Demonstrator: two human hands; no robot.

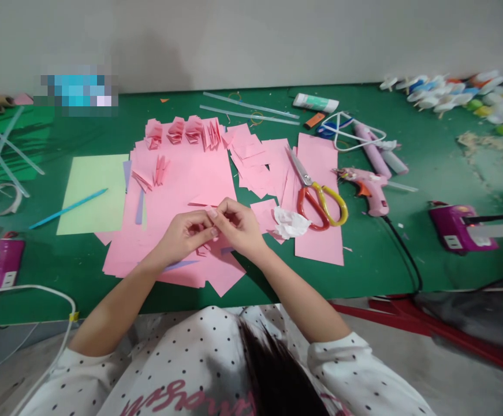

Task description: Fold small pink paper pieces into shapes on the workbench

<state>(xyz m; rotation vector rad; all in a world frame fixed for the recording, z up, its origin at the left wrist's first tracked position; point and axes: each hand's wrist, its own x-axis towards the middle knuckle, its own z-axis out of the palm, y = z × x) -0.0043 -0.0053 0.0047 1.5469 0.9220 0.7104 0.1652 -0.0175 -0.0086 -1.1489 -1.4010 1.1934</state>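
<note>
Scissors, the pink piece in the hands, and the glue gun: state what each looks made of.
Scissors: blades look like bare metal, grey with a dull shine; handles seem glossy plastic, red and yellow.
Pink piece, pinched by the left hand and right hand: thin matte paper, sharply creased into pleats.
Glue gun: apparently smooth pink plastic, orange trigger.

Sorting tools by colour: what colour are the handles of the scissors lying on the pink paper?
The scissors have one red and one yellow handle, in the head view.
</note>
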